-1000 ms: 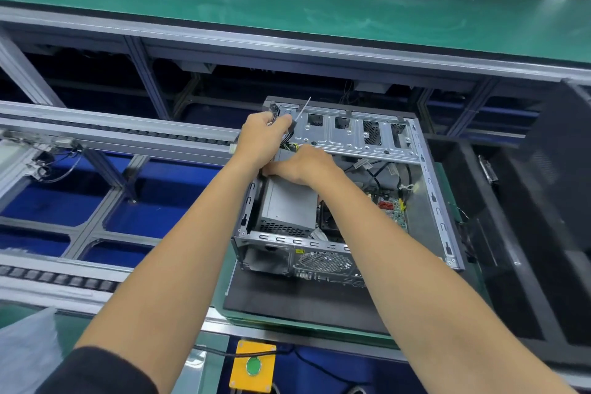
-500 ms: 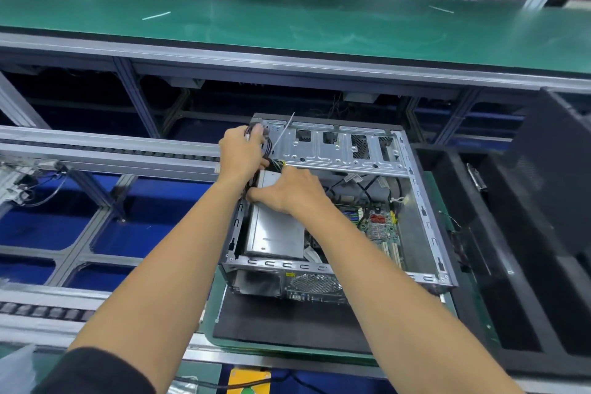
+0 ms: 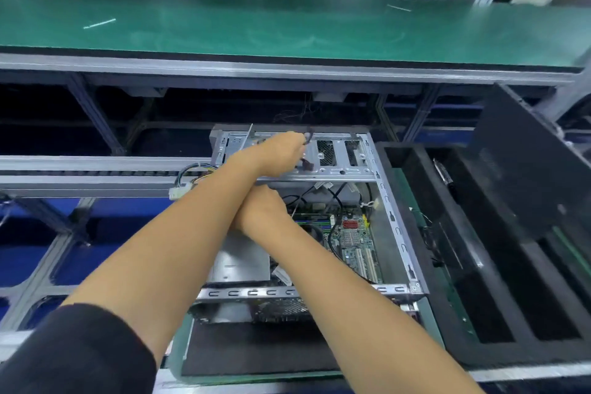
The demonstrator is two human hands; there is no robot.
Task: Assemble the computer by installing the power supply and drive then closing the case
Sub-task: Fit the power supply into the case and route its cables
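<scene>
Black cable [image 3: 307, 137] pinched by left hand [image 3: 277, 153] over case [image 3: 388, 217].

My left forearm [image 3: 179, 233] hides my right hand's [image 3: 259, 211] fingers and part of the power supply [image 3: 243, 262]. What my left hand [image 3: 278, 153] grips is too blurred to tell.

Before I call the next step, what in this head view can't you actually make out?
- Right hand: its fingers are hidden under the crossed left forearm, so its hold is unclear.
- Power supply: mostly covered by both forearms; seating and screws not visible.
- Left hand: pinches a dark cable over the drive cage; the cable's end is blurred.
- Motherboard: connectors too small to read.
</scene>
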